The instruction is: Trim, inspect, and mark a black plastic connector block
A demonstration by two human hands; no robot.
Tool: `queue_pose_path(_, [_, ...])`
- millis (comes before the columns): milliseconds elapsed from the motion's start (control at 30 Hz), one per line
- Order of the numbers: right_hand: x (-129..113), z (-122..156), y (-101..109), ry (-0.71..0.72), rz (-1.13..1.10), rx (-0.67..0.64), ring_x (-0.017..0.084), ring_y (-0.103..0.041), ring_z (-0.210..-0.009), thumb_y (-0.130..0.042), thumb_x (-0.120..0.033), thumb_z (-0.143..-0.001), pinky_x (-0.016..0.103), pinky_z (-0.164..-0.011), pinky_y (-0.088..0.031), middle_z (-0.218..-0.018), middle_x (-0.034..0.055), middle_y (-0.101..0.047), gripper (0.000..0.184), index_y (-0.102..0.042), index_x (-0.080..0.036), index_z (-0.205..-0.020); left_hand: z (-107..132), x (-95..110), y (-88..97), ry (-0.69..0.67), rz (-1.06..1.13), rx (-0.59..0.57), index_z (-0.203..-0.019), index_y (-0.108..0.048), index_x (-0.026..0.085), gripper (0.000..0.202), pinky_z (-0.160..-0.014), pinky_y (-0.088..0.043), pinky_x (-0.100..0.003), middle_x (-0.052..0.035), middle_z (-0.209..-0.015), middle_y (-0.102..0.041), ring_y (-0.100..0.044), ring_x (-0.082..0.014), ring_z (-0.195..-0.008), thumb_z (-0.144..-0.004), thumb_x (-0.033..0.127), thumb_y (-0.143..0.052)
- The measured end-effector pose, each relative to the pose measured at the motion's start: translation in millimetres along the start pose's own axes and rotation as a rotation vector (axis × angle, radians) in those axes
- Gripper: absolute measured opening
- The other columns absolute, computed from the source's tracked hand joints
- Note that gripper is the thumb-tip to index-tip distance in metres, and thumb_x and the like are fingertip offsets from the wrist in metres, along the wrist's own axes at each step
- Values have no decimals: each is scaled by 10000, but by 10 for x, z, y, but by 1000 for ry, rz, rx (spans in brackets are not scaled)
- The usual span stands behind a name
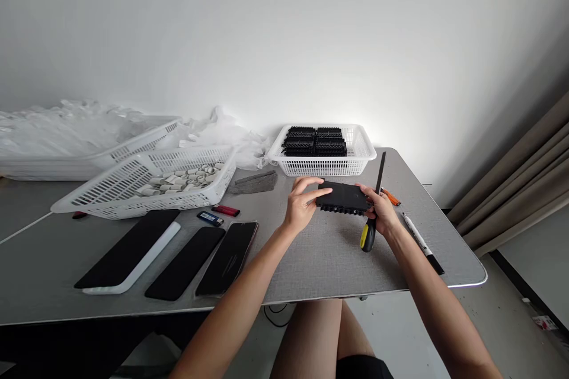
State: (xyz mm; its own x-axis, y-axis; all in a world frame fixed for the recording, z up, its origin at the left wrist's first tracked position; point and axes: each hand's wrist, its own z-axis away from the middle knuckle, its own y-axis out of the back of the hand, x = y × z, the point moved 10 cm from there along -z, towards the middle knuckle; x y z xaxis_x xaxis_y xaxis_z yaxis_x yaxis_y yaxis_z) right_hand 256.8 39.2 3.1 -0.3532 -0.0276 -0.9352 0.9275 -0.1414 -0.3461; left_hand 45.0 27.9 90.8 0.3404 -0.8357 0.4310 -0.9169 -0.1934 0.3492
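Above the table's front half I hold a flat black plastic part (342, 196) with a row of teeth along its near lower edge. My left hand (304, 202) grips its left end between thumb and fingers. At the right end, my right hand (381, 212) pinches the same part. That hand also keeps a file (367, 235) with a black and yellow handle, its dark blade pointing up and away. Behind my hands, a white basket (322, 166) contains several similar black toothed parts (315, 142) in stacked rows.
Left are a white basket (128, 208) of pale curled pieces (186, 180), clear plastic bags (80, 127), a grey mesh strip (254, 182), two lighters (210, 218), a phone (227, 257) and black slabs (184, 263). A marker (422, 241) and an orange cutter (391, 196) lie right.
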Motion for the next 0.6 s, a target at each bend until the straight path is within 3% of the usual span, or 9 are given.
queue_pose_path(100, [11,4,3,-30,-77,-2,28,-221,-416,-867,-449,-582,174,-344,-146,-496,-122,-302,558,-707,-133,-1013,26,-190,18,173,76,46,-1157,-711,316,295,-876,-544,-407,-74,-1172,-678,-641,-218,-1057,-868,288,-663])
queue_pose_path(200, [-11,-4,14,4,-75,4,32,-215,-420,-863,-452,-599,175,-351,-145,-500,-128,-296,597,-694,-143,-1082,109,-447,-72,427,293,30,-1322,-605,243,479,-765,-573,-341,-103,-1070,-724,-692,-194,-885,-864,370,-667])
queue_pose_path(333, [-9,-12,30,20,-72,15,30,-219,-416,-863,-465,-603,171,-357,-149,-514,-131,-304,602,-684,-168,-1096,162,-562,-211,561,466,-53,-1252,-655,200,454,-626,-560,-298,-80,-873,-746,-682,-176,-720,-876,454,-633])
queue_pose_path(467, [-26,4,-4,25,-78,-12,30,-217,-419,-863,-479,-609,167,-365,-153,-511,-133,-311,628,-674,-180,-1128,220,-613,-331,652,575,-99,-1285,-618,197,575,-689,-595,-344,-76,-875,-758,-720,-217,-785,-781,441,-752])
queue_pose_path(600, [-38,28,-47,21,16,-44,41,-233,-397,-835,-534,-634,191,-368,-132,-457,-124,-341,650,-682,-154,-1138,296,-626,-439,732,643,-134,-1183,-619,151,576,-734,-616,-386,-111,-891,-769,-740,-259,-829,-710,413,-816])
